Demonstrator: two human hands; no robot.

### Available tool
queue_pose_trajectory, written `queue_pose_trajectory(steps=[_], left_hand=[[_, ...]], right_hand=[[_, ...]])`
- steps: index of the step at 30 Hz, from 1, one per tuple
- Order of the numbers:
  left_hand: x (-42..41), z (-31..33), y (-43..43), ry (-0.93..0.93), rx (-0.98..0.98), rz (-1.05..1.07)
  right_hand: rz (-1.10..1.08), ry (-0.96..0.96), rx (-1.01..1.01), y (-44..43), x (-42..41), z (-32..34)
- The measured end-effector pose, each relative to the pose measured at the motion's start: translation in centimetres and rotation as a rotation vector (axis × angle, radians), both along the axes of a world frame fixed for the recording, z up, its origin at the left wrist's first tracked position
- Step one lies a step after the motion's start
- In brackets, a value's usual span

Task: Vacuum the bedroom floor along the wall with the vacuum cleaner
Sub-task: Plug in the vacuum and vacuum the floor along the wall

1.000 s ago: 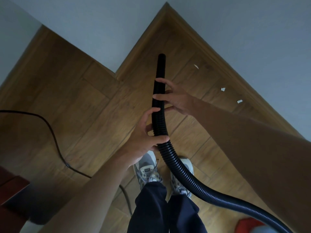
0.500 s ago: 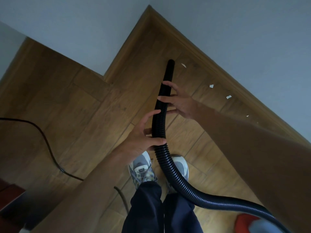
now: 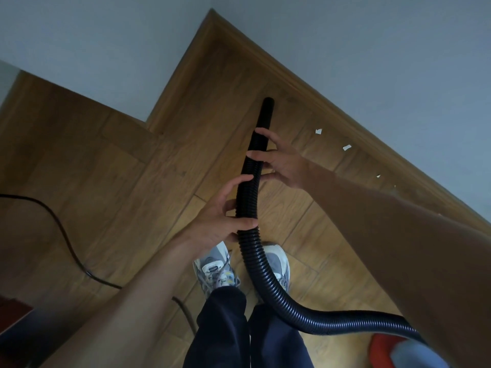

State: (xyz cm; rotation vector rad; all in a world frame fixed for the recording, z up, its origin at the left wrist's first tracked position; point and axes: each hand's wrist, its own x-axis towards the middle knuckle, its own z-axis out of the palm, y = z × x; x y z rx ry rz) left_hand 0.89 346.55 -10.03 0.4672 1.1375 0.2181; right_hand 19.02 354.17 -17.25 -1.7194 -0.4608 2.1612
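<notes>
One of the paper scraps [image 3: 346, 147] at the floor's [image 3: 132, 181] wall edge has gone; left hand [image 3: 220, 221] and right hand [image 3: 287, 166] each curl their grip round the hose [image 3: 249, 251].

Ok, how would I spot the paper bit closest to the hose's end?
Find the wooden skirting board under the right-hand wall. White paper scraps lie in a row on the floor beside it. Yours is the scrap nearest the room's corner, just right of the black hose.

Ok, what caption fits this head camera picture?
Cleaning time: left hand and right hand hold the black vacuum hose near paper scraps by the wall.
</notes>
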Motion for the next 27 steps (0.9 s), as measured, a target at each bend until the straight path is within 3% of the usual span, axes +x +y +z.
queue_pose_trajectory(steps=[8, 21, 27], left_hand=[[0.9, 0.5, -0.6, -0.016, -0.03, -0.121], [4.0, 0.4, -2.3, 0.022, -0.034, -0.245], [4.8, 0.3, -1.9, 0.016, -0.051, -0.265]], right_hand=[[0.072, 0.012, -0.029, -1.5, 1.7, 0.6], [-0.271, 0.032, -0.081, -7.2, 5.1, 0.2], [-0.316, 0.052, -0.082, -7.4, 6.0, 0.2]])
